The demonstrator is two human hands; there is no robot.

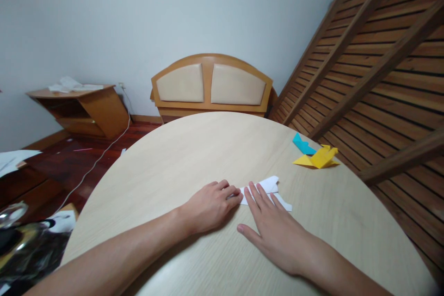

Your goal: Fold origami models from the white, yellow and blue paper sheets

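A folded piece of white paper [269, 184] lies on the round table [194, 148], its split right end showing two flaps. My left hand [213, 206] is closed, its curled fingers gripping the paper's left end and hiding that part. Pressed flat across the paper's middle is my right hand [275, 231], open, with its fingers stretched out and the thumb apart on the tabletop. Farther right on the table are a yellow origami bird [321, 158] and a blue folded paper figure [303, 144] close behind it.
Beyond the table stands a padded wooden headboard [211, 57]. Slatted wooden panels [374, 69] lean on the right. At left are a low cabinet [104, 113] with papers on top, a white cable [95, 163] on the floor, and cluttered items below the table's edge.
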